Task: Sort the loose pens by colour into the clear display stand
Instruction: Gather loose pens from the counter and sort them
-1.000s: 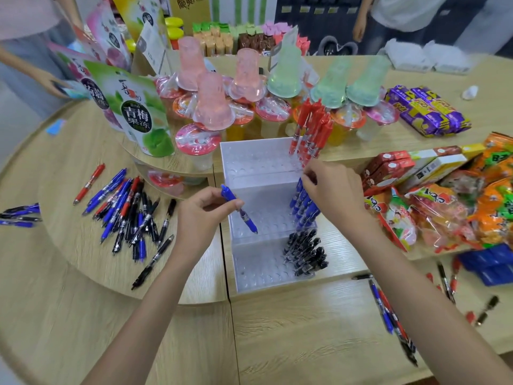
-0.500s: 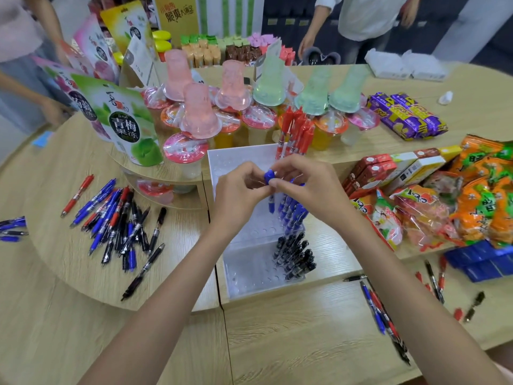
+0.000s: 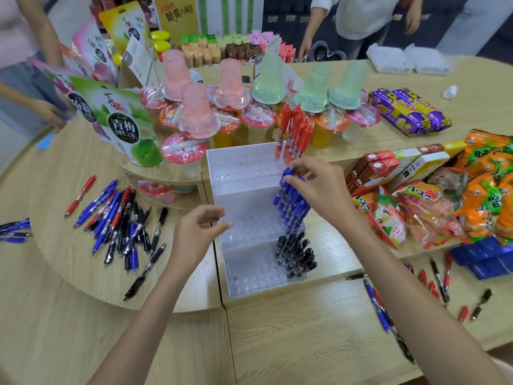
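Observation:
A clear three-tier display stand [image 3: 244, 176] sits mid-table. Red pens [image 3: 294, 132] stand in its top tier, blue pens [image 3: 294, 207] in the middle tier and black pens [image 3: 297, 254] in the bottom tier, all at the right side. My right hand [image 3: 319, 187] pinches the top of a blue pen [image 3: 286, 176] standing upright at the middle tier. My left hand [image 3: 197, 232] hovers empty with fingers apart, left of the stand. A loose pile of blue, red and black pens [image 3: 122, 226] lies on the round table to the left.
Jelly cups [image 3: 194, 115] and snack pouches [image 3: 122, 120] crowd behind the stand. Snack packets [image 3: 444, 198] lie to the right. More loose pens [image 3: 388, 309] lie at the lower right and several at the far left edge [image 3: 14, 229]. Other people stand around the table.
My left hand passed the blue pen to my right hand, then drew back left, empty. My right hand carried the pen to the blue row in the middle tier.

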